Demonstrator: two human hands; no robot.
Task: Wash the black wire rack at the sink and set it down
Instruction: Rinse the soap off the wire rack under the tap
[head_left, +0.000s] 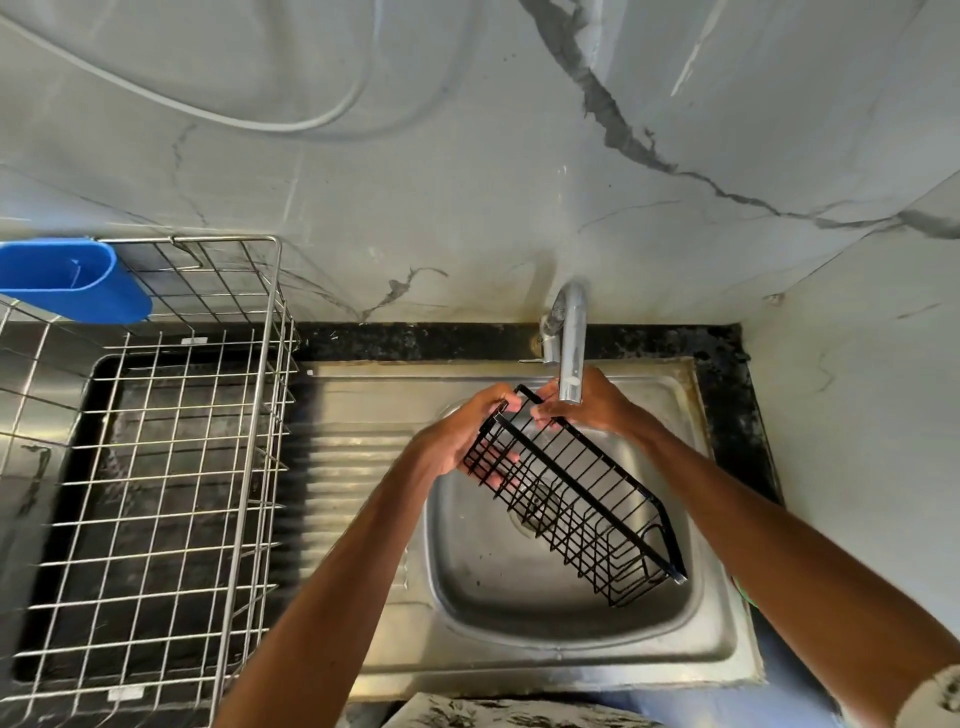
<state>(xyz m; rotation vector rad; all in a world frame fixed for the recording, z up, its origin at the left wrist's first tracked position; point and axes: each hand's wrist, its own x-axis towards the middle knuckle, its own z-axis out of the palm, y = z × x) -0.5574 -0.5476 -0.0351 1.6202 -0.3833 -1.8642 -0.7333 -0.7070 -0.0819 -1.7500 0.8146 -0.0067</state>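
A black wire rack (582, 499) hangs tilted over the steel sink basin (467, 577), its far end up under the tap (571, 343) and its near end low toward the right. My left hand (462, 441) grips the rack's upper left end, fingers curled under the wires. My right hand (587, 402) holds the top rail at the same end, right below the spout. No water stream is plainly visible. The drain shows through the rack's wires.
A large steel wire dish basket (156, 467) stands on the left counter, with a blue plastic holder (78, 280) hooked on its far rim. The ribbed drainboard (353, 467) lies between basket and basin. Marble wall rises behind; black counter edges the sink.
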